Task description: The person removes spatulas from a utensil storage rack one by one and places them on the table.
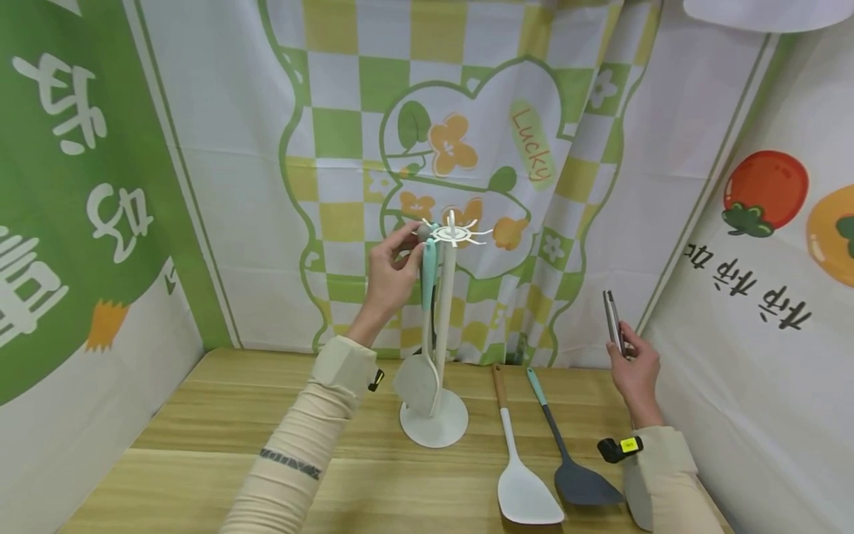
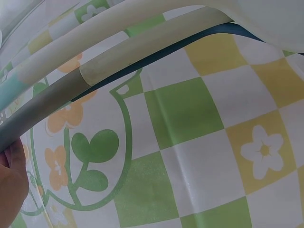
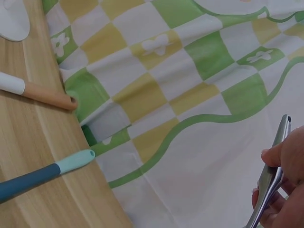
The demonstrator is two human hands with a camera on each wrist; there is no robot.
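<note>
In the head view, my left hand (image 1: 392, 276) is up at the hooks of a white utensil stand (image 1: 445, 311), its thumb and fingers pinching a grey-handled utensil (image 2: 47, 107) by the top. That utensil's shaft is beige in the left wrist view, and its head is hidden. Close beside it hangs a utensil with a mint handle (image 1: 428, 274) and a pale, broad head. On the right, my right hand (image 1: 637, 371) holds a utensil upright by its shiny metal handle (image 3: 270, 178). A grey blade edge (image 1: 637, 493) shows beside the right sleeve.
A white turner with a wooden handle (image 1: 512, 452) and a dark turner with a mint-tipped handle (image 1: 567, 460) lie on the wooden table (image 1: 200, 445), right of the stand. Behind it hangs a checked curtain (image 1: 336, 141); printed cloth walls flank both sides.
</note>
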